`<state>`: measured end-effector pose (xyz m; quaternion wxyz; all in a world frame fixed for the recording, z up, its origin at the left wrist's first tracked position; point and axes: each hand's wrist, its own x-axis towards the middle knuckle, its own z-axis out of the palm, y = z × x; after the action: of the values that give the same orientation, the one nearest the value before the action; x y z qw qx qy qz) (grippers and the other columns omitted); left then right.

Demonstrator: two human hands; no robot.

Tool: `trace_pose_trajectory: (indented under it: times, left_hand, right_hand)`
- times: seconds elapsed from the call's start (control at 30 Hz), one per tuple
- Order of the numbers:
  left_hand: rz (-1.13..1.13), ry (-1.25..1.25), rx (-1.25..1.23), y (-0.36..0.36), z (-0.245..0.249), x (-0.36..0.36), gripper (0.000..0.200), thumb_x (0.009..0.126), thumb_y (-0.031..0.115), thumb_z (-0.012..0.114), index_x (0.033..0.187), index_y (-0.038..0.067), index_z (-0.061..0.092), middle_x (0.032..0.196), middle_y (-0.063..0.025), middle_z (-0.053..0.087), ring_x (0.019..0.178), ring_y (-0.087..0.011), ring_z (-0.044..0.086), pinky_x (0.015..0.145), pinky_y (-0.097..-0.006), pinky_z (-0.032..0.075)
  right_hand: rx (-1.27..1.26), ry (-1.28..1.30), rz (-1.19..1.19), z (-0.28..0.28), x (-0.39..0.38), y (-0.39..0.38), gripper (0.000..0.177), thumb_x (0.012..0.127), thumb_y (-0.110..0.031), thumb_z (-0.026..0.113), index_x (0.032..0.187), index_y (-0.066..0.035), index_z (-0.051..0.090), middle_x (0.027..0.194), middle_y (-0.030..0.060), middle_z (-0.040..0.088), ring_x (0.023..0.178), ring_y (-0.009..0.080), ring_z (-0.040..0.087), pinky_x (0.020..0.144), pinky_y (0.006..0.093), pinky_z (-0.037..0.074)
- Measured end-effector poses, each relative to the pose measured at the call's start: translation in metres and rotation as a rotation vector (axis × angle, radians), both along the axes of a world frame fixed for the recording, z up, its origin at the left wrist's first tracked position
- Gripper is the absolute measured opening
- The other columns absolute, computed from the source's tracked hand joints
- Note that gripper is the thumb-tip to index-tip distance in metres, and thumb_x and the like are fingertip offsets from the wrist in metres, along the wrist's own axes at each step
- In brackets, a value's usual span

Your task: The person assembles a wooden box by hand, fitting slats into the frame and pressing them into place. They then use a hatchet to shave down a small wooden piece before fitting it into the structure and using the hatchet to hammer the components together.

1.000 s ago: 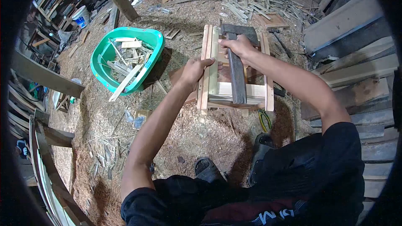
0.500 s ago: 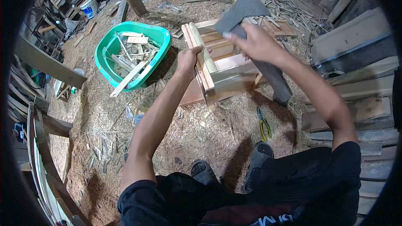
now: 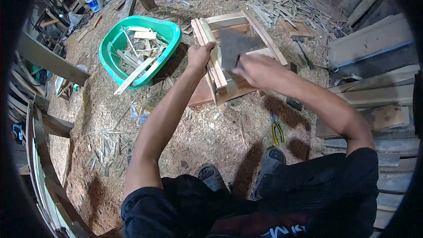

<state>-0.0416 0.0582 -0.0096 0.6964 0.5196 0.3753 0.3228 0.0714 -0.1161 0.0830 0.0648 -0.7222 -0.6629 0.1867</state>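
Wooden frame (image 3: pixel 227 17) clenched by left hand (image 3: pixel 199 57); right hand (image 3: pixel 261 71), grip closed, grasps blurred hatchet (image 3: pixel 233 46).

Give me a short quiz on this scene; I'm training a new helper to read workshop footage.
1. True or false: the left hand grips the frame.
2. What does the right hand hold? A) brush B) hatchet C) saw
3. Which lies nearer the shoes: the pliers or the basin?

Key: 1 true; 2 B; 3 pliers.
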Motion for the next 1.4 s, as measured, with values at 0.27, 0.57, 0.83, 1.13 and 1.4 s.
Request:
trace_pose_trajectory:
  times: [0.27,0.57,0.83,1.13,1.4]
  left_hand:
    - [-0.003,-0.044,-0.029,0.005,-0.012,0.002,0.023,0.085,0.009,0.068,0.095,-0.012,0.065,0.083,-0.0158,0.069,0.064,-0.0223,0.067,0.057,-0.035,0.053]
    - [-0.009,-0.078,-0.091,-0.003,-0.002,0.003,0.027,0.086,0.016,0.067,0.096,-0.008,0.065,0.076,-0.0112,0.066,0.062,-0.0218,0.066,0.057,-0.0342,0.054]
    - [0.021,0.059,-0.051,0.061,-0.02,0.018,0.028,0.081,0.022,0.076,0.091,-0.003,0.068,0.074,-0.0083,0.065,0.054,-0.0183,0.06,0.05,-0.0333,0.049]
    - [0.119,0.085,0.059,0.073,-0.044,0.039,0.025,0.083,0.01,0.068,0.097,-0.01,0.066,0.084,-0.0162,0.07,0.068,-0.0247,0.07,0.062,-0.0369,0.056]
    - [0.182,0.115,0.043,0.061,-0.032,0.036,0.022,0.084,0.011,0.066,0.094,-0.008,0.071,0.084,-0.0141,0.073,0.069,-0.0212,0.07,0.063,-0.0339,0.055]
  right_hand:
    - [0.308,-0.02,-0.041,0.025,-0.002,0.004,0.036,0.097,-0.028,0.057,0.101,0.008,0.058,0.089,0.028,0.065,0.088,0.0431,0.067,0.078,0.0497,0.054]
    - [0.164,0.09,-0.115,-0.002,0.011,0.006,0.036,0.094,-0.027,0.061,0.097,0.009,0.062,0.093,0.0288,0.066,0.091,0.0433,0.066,0.081,0.0485,0.052]
    - [0.344,0.287,-0.25,-0.014,0.036,0.033,0.038,0.091,-0.03,0.066,0.109,0.003,0.065,0.096,0.024,0.069,0.092,0.0366,0.068,0.083,0.0429,0.052]
    - [0.437,0.001,-0.182,0.003,0.049,0.131,0.039,0.091,-0.03,0.064,0.103,0.007,0.064,0.099,0.031,0.066,0.095,0.0451,0.065,0.083,0.0501,0.052]
    - [0.187,-0.09,-0.236,-0.025,0.04,0.194,0.028,0.088,-0.018,0.067,0.109,-0.001,0.069,0.108,0.0235,0.069,0.103,0.0394,0.067,0.089,0.0482,0.052]
